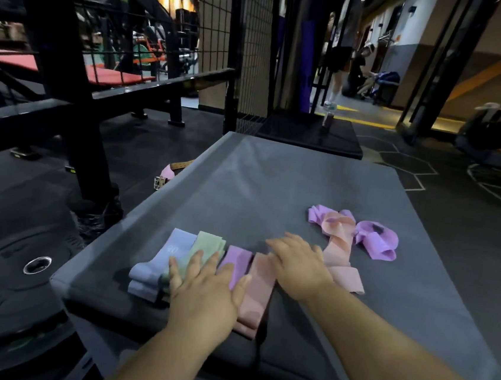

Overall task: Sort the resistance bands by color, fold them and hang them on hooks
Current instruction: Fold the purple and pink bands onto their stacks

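Where the floor shows at nine o'clock of the view, a black weight plate [17, 283] lies flat beside the grey padded platform [274, 186]. A pink belt [167, 173] lies on the floor by the platform's ten o'clock edge.

At about seven o'clock on the platform, four folded bands lie side by side, touching. They are a blue-lilac band [161, 261] printed with 20, a green band [207, 247], a purple band [238, 261] and a pink band [258, 299]. The left hand [204, 293] lies flat, palm down, with its fingers straight and spread over the near parts of the green and purple bands. Its thumb rests on the pink band, and it pinches nothing.

At its two o'clock, the right hand [297, 266] lies palm down with fingers straight and close together, pointing toward ten o'clock. It covers the far end of the pink band and some bare platform. Its outline is blurred, so I cannot tell how hard it presses.

Just right of that hand, a long peach-pink band [340, 261] lies unfolded and runs toward twelve o'clock. Its far end crosses a loose heap of purple bands [376, 243] at the platform's three o'clock side.

Far off at twelve o'clock, a bottle [328, 120] stands upright on a black box [310, 137].
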